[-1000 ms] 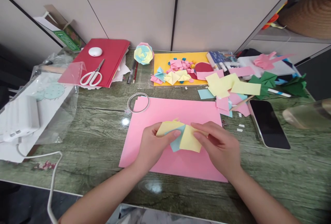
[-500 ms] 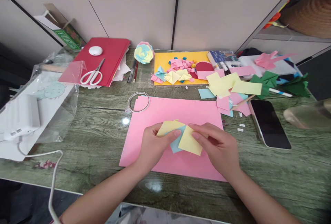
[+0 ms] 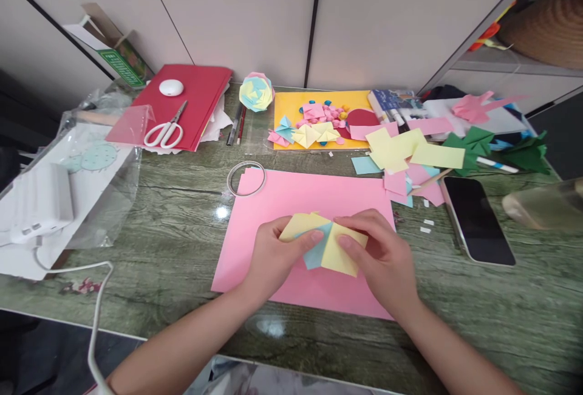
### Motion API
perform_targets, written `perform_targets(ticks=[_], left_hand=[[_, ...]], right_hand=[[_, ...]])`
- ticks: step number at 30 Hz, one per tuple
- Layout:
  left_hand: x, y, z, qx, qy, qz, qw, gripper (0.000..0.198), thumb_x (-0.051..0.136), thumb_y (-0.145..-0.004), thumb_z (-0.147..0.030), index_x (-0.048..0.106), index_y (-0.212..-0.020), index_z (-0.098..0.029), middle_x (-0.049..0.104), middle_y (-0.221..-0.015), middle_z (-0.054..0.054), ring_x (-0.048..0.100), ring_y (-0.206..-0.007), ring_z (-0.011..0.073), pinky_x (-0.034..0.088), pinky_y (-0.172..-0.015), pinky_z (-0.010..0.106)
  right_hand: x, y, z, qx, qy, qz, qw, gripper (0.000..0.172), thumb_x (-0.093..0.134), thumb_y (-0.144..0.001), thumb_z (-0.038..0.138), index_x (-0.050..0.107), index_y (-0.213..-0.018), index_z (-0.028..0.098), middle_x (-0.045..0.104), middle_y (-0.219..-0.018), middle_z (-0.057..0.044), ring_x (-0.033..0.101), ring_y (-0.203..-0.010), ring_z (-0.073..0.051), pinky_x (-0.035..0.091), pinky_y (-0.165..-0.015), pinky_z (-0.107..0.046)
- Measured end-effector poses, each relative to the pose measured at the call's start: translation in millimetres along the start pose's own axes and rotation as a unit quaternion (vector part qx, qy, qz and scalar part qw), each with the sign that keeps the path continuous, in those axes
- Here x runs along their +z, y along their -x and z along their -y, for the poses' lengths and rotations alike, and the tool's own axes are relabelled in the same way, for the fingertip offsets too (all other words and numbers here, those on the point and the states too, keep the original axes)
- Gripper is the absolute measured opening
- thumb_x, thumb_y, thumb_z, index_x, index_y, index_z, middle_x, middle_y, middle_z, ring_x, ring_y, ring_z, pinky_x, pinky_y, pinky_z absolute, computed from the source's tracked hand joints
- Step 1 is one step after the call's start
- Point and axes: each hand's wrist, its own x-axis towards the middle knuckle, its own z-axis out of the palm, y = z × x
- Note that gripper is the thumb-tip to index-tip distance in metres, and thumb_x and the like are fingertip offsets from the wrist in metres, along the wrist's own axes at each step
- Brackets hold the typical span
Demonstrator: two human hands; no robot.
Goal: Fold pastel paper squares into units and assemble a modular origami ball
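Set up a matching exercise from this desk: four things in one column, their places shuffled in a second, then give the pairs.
Things
1. scissors
2. phone
3. tape ring
4. yellow and blue folded paper

Places
A. held between the left hand and right hand
B. on the red folder
C. on the bare table, right of the pink sheet
D. at the pink sheet's far left corner

Pairs: 1-B, 2-C, 3-D, 4-A

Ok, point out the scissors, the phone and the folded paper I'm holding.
scissors (image 3: 173, 120), head view, on the blades near the pivot.
phone (image 3: 478, 220), head view, middle of the dark screen.
folded paper (image 3: 336, 257), head view, on its lower yellow flap.
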Motion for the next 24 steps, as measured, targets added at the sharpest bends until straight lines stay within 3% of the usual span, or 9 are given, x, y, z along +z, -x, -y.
perform_targets(ticks=[6,16,21,24], left_hand=[[0.9,-1.1,1.3,-0.011,-0.023,0.009,1.0,0.028,0.074,-0.063,-0.038,0.071,-0.08,-0.016,0.066,-0.072,0.001,0.054,-0.066,0.0118,0.045,-0.059,0.021],[1.1,-0.9,0.0,-0.016,-0.012,0.029,0.999,0.027,0.073,-0.064,-0.037,0.071,-0.079,-0.015,0.064,-0.07,0.001,0.054,-0.065,0.0123,0.044,-0.059,0.023],[-1.3,-2.4,0.2,-0.018,-0.022,0.036,0.999,0.029,0.073,-0.064,-0.037,0.07,-0.08,-0.013,0.062,-0.067,0.001,0.052,-0.063,0.0125,0.042,-0.057,0.023],[-2.2,-3.0,1.2,-0.024,-0.024,0.041,0.999,0.031,0.073,-0.064,-0.038,0.07,-0.082,-0.013,0.061,-0.066,0.001,0.051,-0.061,0.0121,0.04,-0.056,0.023]], right_hand=[[2.0,0.4,0.9,0.076,-0.059,0.014,0.995,0.008,0.057,-0.082,0.025,0.064,-0.085,0.027,0.065,-0.083,0.001,0.06,-0.077,-0.013,0.048,-0.065,-0.023],[0.1,1.2,-4.5,0.027,-0.031,-0.007,0.999,0.009,0.063,-0.078,0.02,0.064,-0.083,0.027,0.062,-0.079,0.002,0.054,-0.072,-0.011,0.044,-0.063,-0.023],[-3.6,-1.4,-5.6,0.097,-0.039,0.05,0.993,0.018,0.062,-0.079,0.025,0.061,-0.096,0.031,0.057,-0.073,0.003,0.052,-0.068,-0.012,0.043,-0.059,-0.022],[-5.1,-2.8,-5.5,0.086,-0.033,0.065,0.994,0.022,0.062,-0.078,0.024,0.061,-0.098,0.032,0.056,-0.078,0.002,0.054,-0.074,-0.012,0.045,-0.065,-0.024]])
